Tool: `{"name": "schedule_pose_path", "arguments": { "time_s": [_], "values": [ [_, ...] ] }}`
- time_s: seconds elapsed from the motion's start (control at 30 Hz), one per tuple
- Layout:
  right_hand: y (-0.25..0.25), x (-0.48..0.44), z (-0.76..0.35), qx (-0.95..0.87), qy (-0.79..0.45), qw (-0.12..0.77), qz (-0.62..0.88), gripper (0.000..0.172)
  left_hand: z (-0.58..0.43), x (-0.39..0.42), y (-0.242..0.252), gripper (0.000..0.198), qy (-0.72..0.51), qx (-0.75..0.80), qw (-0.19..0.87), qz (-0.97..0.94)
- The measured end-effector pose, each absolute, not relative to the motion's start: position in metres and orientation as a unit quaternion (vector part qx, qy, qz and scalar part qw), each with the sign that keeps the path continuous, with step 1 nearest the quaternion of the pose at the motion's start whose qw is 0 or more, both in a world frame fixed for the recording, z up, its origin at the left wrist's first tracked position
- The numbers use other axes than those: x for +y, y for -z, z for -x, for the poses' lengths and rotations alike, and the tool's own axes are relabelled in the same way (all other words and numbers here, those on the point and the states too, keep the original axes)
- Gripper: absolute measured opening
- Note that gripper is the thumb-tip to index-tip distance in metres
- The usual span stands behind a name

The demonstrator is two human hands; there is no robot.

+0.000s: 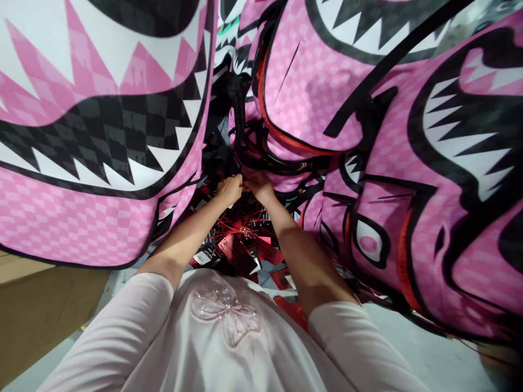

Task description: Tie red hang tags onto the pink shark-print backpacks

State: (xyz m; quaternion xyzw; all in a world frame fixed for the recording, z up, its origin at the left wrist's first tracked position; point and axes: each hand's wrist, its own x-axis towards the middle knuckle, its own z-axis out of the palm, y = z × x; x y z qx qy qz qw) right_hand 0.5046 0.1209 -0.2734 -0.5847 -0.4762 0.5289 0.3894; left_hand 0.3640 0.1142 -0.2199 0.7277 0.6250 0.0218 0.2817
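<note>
Pale pink long-sleeved shirt (229, 348) fills the bottom of the view, a stitched butterfly patch (226, 316) sitting on its front; both bare forearms run out from the sleeves and meet in the middle. Left hand (229, 189) and right hand (259, 187) are pressed knuckle to knuckle; fingers on both are curled in tight, fingertips pinching at the same spot; what they have hold of is too small and too hidden to tell. That spot sits right at the tangle of black straps (281, 163) hanging between the bags, dead centre and just above the hands. Directly beneath the wrists lies a bunch of red and black card hang tags on red strings (245, 239), close under the hands but apart from them. All around crowd the bags: a big pink checked fabric backpack with a black and white shark-mouth print (81, 163) on the left; a second pink one (310, 92) up top; a third (449, 190) on the right. Brown cardboard (36, 310) shows lower left; grey floor (429, 348) lower right.
</note>
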Motion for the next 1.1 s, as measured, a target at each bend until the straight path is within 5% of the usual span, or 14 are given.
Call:
{"name": "schedule_pose_path", "arguments": {
  "time_s": [1.1],
  "values": [
    [0.262,0.112,-0.498,-0.441,-0.514,0.384,0.628,0.017,-0.363,0.113,0.220,0.017,-0.026,0.611,0.270,-0.744]
  ]
}}
